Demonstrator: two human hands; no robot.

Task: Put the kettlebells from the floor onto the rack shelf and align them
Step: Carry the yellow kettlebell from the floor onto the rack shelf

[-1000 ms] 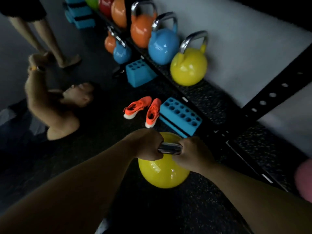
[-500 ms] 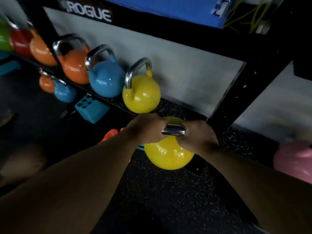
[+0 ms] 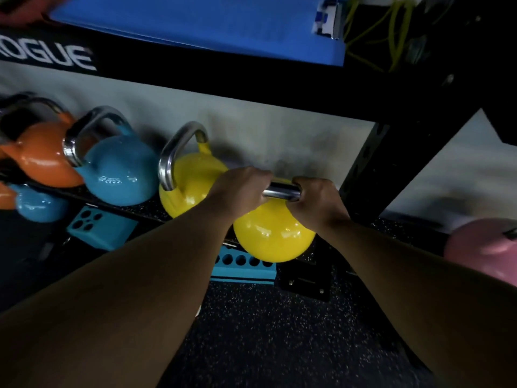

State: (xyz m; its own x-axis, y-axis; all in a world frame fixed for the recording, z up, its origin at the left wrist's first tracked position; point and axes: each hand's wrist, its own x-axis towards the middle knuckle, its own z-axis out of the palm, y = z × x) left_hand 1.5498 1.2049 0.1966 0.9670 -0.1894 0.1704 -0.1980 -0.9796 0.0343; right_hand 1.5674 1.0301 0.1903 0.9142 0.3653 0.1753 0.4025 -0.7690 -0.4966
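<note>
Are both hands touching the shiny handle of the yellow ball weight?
Touching. The head view shows the left hand and right hand wrapped around the handle of the carried yellow kettlebell.

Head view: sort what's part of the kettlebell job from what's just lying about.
Job: held yellow kettlebell, left hand, right hand, shelf, shelved yellow kettlebell, blue kettlebell, orange kettlebell.

Lying about: teal blocks, blue mat, pink kettlebell.

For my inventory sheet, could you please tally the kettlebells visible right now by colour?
Yellow: 2, one on the rack shelf and one held by its handle in both hands
Blue: 2, one on the shelf and a smaller one below
Orange: 2, one on the shelf and one cut off at the left edge
Pink: 1
Total: 7
</note>
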